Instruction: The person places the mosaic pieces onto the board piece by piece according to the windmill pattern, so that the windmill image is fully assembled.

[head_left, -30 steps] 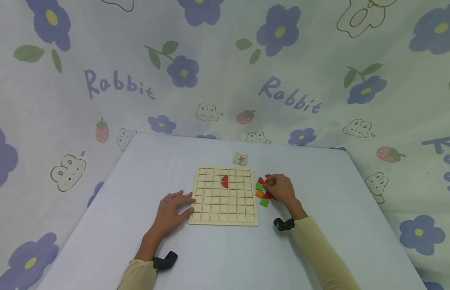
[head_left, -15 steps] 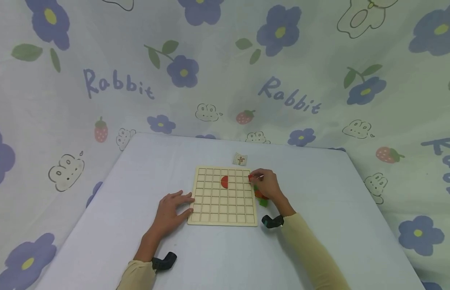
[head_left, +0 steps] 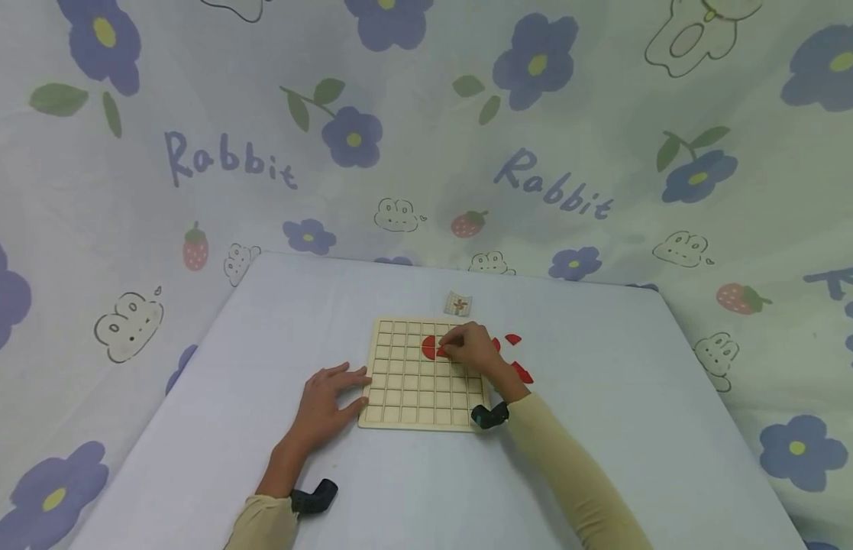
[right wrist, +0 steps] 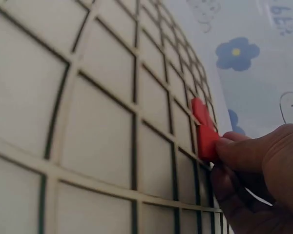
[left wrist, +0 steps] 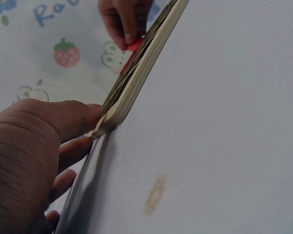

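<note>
Left hand [head_left: 326, 403] loosely spread, right hand [head_left: 476, 350] in a pinch

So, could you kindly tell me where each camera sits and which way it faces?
Head: worn on the head, facing forward and down at the board and patterned backdrop; sleeves, left hand and right hand show.
Left wrist: on that wrist, looking past the left hand at the board's edge; the right hand shows beyond.
Right wrist: on that wrist, looking across the board's grid; the right hand shows, pinching a red piece.
Shared: both wrist views show the board and the right hand.
</note>
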The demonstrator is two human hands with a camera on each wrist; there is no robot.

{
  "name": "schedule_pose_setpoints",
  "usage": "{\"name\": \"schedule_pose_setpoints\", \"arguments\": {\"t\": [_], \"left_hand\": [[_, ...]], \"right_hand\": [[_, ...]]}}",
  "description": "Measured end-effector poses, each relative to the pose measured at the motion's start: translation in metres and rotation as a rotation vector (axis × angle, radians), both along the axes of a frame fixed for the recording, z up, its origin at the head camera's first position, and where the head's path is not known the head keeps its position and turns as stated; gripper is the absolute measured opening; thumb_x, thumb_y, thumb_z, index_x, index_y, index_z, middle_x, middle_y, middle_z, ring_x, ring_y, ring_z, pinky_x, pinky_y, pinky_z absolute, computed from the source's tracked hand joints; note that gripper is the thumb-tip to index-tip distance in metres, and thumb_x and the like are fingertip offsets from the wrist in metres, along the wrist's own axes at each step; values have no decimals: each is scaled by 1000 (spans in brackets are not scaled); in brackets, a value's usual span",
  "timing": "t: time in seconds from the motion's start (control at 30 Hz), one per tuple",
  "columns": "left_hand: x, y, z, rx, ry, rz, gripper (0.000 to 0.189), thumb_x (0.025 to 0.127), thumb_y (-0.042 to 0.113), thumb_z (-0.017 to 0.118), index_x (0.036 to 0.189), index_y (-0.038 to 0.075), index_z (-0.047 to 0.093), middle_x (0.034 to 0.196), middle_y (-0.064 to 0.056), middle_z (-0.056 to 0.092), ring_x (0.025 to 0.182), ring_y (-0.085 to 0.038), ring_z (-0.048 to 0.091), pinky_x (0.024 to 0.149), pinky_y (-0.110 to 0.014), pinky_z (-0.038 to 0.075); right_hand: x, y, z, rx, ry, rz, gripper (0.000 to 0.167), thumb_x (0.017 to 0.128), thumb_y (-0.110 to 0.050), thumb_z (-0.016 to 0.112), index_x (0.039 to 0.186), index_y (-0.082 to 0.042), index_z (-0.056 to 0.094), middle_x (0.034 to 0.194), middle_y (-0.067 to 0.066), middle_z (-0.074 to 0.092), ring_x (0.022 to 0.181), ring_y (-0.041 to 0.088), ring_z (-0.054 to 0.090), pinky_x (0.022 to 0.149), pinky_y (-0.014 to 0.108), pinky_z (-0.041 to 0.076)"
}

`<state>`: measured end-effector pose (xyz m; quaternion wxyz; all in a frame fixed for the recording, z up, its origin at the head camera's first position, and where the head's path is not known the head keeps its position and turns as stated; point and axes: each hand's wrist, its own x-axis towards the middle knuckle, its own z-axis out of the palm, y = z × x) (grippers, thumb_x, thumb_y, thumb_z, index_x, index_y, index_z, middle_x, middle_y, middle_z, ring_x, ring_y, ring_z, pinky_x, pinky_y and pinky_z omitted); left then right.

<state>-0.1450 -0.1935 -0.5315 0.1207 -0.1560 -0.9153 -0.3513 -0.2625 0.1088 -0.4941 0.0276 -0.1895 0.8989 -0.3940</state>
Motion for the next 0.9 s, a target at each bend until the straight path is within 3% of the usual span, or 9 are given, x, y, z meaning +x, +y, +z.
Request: {"name": "schedule_pose_setpoints", "arguments": {"t": [0.27, 0.63, 0.9], "left_hand": [[0, 2, 1, 0, 7, 5, 35, 82, 15, 81, 115, 15, 72, 129, -2, 64, 130, -33, 47, 108, -58, 24], [2, -1, 2, -1, -37, 7, 35, 83, 17, 80, 118, 17, 71, 132, 1, 62, 132, -31, 44, 110, -57, 23], [2, 1, 1, 2, -7, 7, 36, 82, 16, 80, 117, 16, 72, 130, -1, 64, 130, -33, 46, 108, -59, 24]], "right_hand": [[5, 0, -6, 121, 182, 88, 6, 85, -5, 77, 87, -10, 79, 84, -4, 68, 80, 13, 62, 72, 29, 53], [11, 14, -16, 23, 136, -20, 11, 88, -5, 73, 96, -11, 77, 96, -3, 70, 89, 12, 65, 80, 28, 54], [16, 22, -13, -15, 175, -51, 12, 87, 0, 72, 95, -8, 75, 97, 0, 70, 92, 16, 66, 83, 33, 55]]}}
